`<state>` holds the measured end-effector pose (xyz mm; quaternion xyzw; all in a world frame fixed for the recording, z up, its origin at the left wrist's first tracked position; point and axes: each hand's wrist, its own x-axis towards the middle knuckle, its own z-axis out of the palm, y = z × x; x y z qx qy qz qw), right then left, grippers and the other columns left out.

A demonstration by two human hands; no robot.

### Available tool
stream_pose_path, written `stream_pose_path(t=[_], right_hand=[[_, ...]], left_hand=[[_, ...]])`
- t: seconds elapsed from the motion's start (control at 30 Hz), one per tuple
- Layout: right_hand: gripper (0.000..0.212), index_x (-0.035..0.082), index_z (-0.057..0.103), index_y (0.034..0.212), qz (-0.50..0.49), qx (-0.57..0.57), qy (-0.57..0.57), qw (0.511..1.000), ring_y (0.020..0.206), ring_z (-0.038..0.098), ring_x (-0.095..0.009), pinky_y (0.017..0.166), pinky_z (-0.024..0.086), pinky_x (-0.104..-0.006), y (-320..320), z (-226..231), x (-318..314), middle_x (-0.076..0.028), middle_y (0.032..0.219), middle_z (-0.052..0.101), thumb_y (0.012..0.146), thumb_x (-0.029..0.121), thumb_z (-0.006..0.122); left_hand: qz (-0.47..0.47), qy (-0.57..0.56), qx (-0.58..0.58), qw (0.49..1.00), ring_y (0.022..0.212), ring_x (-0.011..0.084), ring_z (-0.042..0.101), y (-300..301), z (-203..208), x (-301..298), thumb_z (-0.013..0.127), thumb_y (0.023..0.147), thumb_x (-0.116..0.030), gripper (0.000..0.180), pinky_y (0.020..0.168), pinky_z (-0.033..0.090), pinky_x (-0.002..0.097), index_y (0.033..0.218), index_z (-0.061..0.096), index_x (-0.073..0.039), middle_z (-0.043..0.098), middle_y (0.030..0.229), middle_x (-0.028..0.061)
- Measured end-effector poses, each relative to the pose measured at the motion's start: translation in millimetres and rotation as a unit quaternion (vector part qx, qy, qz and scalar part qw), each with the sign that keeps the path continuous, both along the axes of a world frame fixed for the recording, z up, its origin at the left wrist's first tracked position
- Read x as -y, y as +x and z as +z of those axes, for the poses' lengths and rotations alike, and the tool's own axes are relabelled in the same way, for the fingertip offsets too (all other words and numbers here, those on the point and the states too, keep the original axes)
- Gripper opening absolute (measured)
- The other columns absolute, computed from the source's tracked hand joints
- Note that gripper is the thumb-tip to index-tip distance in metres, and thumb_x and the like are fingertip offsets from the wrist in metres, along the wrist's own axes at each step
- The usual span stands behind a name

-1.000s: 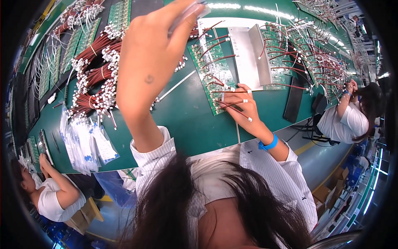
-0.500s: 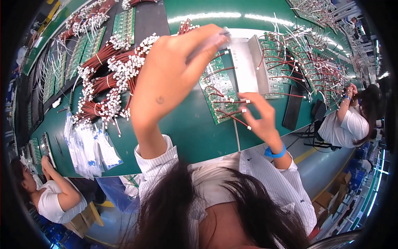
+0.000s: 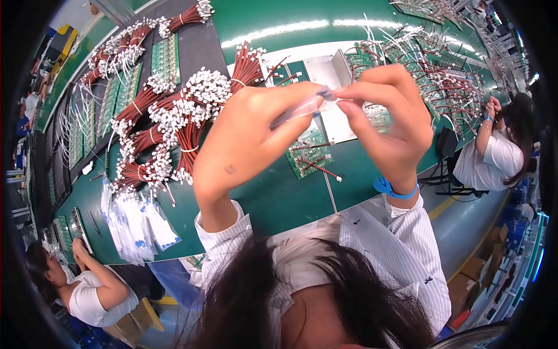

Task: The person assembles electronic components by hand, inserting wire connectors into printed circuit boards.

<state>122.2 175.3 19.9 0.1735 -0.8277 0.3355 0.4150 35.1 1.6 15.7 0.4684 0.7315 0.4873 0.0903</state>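
Note:
Raised over the bench, my left hand (image 3: 241,131) is closed round a small clear plastic bag (image 3: 299,110) with a dark blue end; most of it is hidden in the fingers. My right hand (image 3: 392,113), with a blue band at the wrist, meets it there, thumb and forefinger pinched on the bag's end. Below the hands lies a green circuit board panel (image 3: 308,154) with red-brown wire leads ending in white connectors. My hands cover part of it. Beside it stands a white open box (image 3: 334,119), partly behind my right hand.
Bundles of red-brown wires (image 3: 189,142) with white connectors lie left of my left hand. Clear bags with blue ends (image 3: 139,224) sit at the front left edge. More wired boards (image 3: 447,87) cover the right side. Co-workers sit at left (image 3: 96,291) and right (image 3: 494,145).
My right hand has left the wire leads on the board and moved up to the bag in my left hand, pinching its end. The left hand still grips the bag.

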Motion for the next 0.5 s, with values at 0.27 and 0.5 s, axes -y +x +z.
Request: stream_pose_path(t=[0.27,0.5], right_hand=[[0.023,0.002,0.066,0.088,0.006,0.029,-0.001,1.000,0.061,0.054,-0.012,0.054,0.043,-0.0244,-1,-8,0,-0.007,0.082,0.056,0.068,-0.006,0.072],[0.022,0.001,0.066,0.087,0.020,0.064,-0.016,0.998,0.062,0.055,-0.013,0.054,0.044,-0.0251,1,-6,0,-0.007,0.082,0.056,0.068,-0.008,0.071]], left_hand=[[-0.022,-0.008,-0.036,0.999,0.051,0.0133,0.052,1,-3,0,0.055,0.090,-0.012,0.025,0.050,0.042,0.0282,0.110,0.063,0.001,0.055,0.061,0.0090],[-0.031,-0.031,-0.039,0.998,0.063,0.0283,0.059,1,-2,0,0.058,0.086,-0.013,0.024,0.058,0.046,0.0357,0.106,0.065,-0.002,0.063,0.075,0.0167]])
